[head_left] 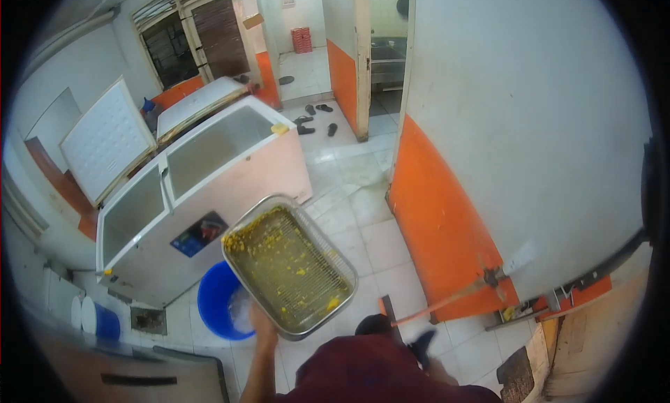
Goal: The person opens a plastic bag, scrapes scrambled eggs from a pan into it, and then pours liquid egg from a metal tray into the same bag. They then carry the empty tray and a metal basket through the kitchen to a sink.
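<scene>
My left hand (262, 327) grips the near left edge of a rectangular metal mesh basket (289, 270), fingers partly hidden beneath it. The basket is tilted toward me, and yellow crumbs cling to its bottom and rim. Below and left of it a blue bucket (213, 307) stands on the floor, with something whitish inside. At the lower right, a patch of skin (440, 372) shows beside my dark red shirt (366, 368); whether it is my right hand cannot be made out. Dark shapes (421, 347), possibly footwear, lie near it.
A chest freezer (237, 173) with raised lids stands at the left, a yellow item (280, 129) on its corner. An orange-and-white wall (447, 214) rises at the right. Several dark sandals (306, 121) lie by the doorway. A floor drain (149, 321) is at lower left.
</scene>
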`<state>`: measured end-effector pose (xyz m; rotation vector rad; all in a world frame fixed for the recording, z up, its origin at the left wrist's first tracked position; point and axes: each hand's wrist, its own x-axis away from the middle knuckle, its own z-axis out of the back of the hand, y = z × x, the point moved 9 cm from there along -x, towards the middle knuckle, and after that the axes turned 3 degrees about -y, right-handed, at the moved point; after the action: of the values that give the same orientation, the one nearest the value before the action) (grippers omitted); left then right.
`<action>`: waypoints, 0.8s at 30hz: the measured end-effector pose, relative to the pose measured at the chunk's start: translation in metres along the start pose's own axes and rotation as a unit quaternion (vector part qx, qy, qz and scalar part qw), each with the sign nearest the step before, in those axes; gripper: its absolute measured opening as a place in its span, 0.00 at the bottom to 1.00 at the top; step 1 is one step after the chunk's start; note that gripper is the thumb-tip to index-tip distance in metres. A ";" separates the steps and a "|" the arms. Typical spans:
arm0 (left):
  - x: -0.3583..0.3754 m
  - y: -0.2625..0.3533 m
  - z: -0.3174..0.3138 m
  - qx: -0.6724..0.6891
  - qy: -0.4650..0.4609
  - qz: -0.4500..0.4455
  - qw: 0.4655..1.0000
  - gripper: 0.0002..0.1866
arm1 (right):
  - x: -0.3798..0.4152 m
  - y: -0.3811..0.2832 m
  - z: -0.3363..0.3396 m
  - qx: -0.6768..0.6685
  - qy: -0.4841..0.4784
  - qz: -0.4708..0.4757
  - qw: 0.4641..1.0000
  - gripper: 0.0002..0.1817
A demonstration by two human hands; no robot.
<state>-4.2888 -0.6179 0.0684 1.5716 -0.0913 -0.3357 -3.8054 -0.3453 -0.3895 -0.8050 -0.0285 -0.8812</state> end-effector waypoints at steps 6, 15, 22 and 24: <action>0.027 -0.043 0.008 -0.049 -0.050 -0.008 0.998 0.22 | 0.109 0.061 -0.052 0.065 -0.033 -0.231 0.970 0.20; 0.049 -0.069 0.066 0.052 0.000 0.107 0.993 0.19 | 0.023 -0.005 -0.030 0.154 -0.008 -0.224 0.962 0.17; 0.026 -0.032 0.084 -0.081 -0.009 0.067 0.994 0.18 | -0.182 -0.153 0.114 0.042 0.166 -0.031 0.985 0.22; 0.018 -0.046 0.088 -0.115 -0.035 0.002 0.993 0.18 | -0.154 -0.174 0.144 -0.165 0.050 -0.146 0.974 0.18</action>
<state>-4.3017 -0.7059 0.0208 1.3326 -0.1064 -0.3840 -3.9857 -0.2138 -0.2317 -1.0837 0.0925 -1.2246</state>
